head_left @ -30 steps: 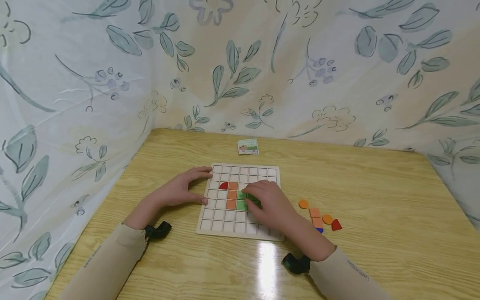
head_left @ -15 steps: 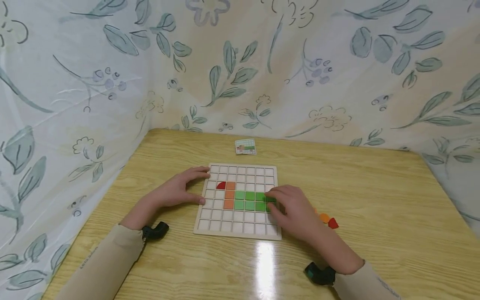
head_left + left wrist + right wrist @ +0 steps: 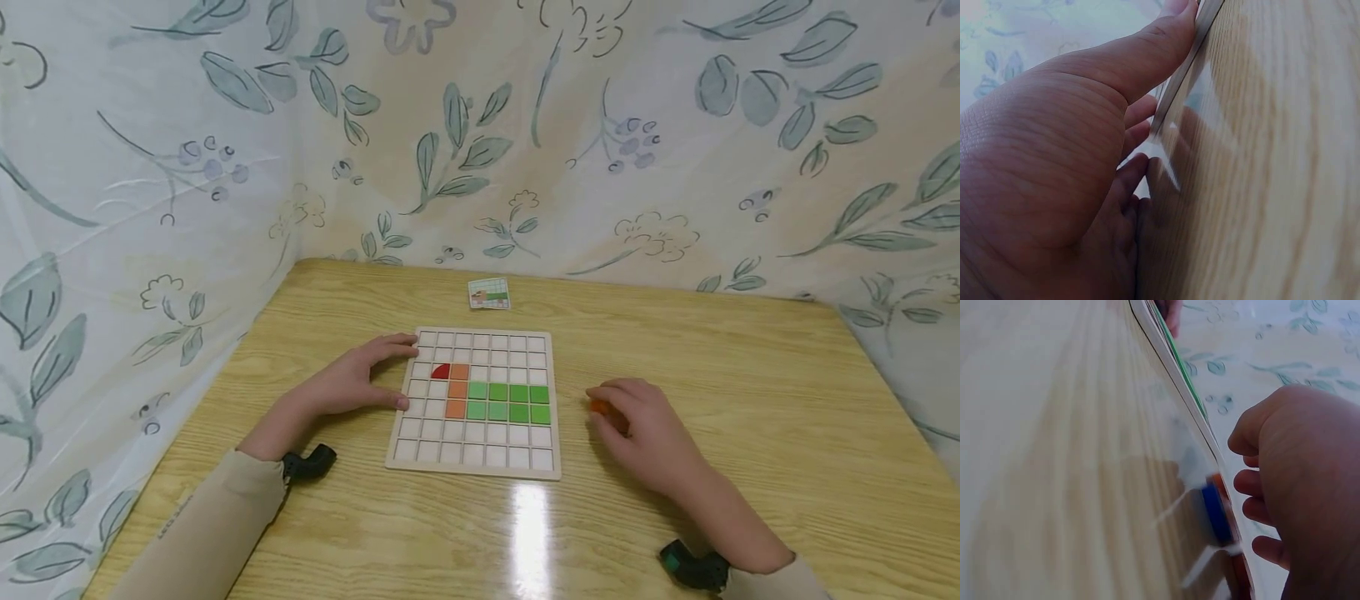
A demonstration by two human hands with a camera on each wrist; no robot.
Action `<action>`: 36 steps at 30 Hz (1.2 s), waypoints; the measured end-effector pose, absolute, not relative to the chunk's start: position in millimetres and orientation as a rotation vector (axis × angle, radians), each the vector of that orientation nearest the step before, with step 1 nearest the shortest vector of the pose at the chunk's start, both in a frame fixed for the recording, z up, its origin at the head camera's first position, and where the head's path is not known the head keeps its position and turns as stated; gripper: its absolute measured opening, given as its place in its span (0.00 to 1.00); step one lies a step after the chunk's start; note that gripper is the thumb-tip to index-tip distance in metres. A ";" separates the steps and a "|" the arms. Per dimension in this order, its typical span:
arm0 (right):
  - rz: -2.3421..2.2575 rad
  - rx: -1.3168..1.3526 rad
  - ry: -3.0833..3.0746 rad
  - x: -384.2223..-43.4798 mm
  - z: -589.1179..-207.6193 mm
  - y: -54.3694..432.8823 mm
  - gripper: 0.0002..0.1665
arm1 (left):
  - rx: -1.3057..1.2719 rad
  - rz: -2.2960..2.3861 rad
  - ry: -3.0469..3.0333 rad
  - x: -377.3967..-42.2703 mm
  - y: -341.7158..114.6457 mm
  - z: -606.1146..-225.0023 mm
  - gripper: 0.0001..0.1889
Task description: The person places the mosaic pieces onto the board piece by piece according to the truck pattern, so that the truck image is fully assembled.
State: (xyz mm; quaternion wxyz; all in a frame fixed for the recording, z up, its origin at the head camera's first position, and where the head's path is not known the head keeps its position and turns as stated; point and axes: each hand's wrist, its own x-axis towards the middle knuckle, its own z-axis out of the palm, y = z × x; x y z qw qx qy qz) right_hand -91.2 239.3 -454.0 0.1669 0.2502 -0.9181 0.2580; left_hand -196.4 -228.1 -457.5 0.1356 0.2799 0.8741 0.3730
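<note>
My left hand (image 3: pixel 351 381) rests its thumb and fingertips against the left edge of a square wooden grid board (image 3: pixel 473 431). A red quarter-circle tile (image 3: pixel 442 372), a column of orange square tiles (image 3: pixel 457 390) and two rows of green square tiles (image 3: pixel 518 412) lie in its cells. Right of the board, my right hand (image 3: pixel 647 429) is over the loose pieces, fingers loosely bent and thumb apart from them. An orange disc (image 3: pixel 599 406) shows by its fingertips. In the right wrist view, a blue piece (image 3: pixel 1215 512) lies on the table below the fingers; the hand hides other loose pieces.
A small picture card (image 3: pixel 489 294) with a printed grid lies behind the board. Patterned fabric (image 3: pixel 480 167) hangs along the back and left of the wood-grain table (image 3: pixel 337 533). Black devices are on the left wrist (image 3: pixel 310 462) and right wrist (image 3: pixel 693 568).
My right hand has moved right from the green tiles, off the board and over the loose pieces. All the green tiles now show. My left hand stays at the board's edge.
</note>
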 end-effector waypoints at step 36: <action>0.705 0.713 -2.622 -60.2 -464.3 327.6 0.26 | 0.832 1.057 2.548 -197.9 -228.6 -458.1 0.47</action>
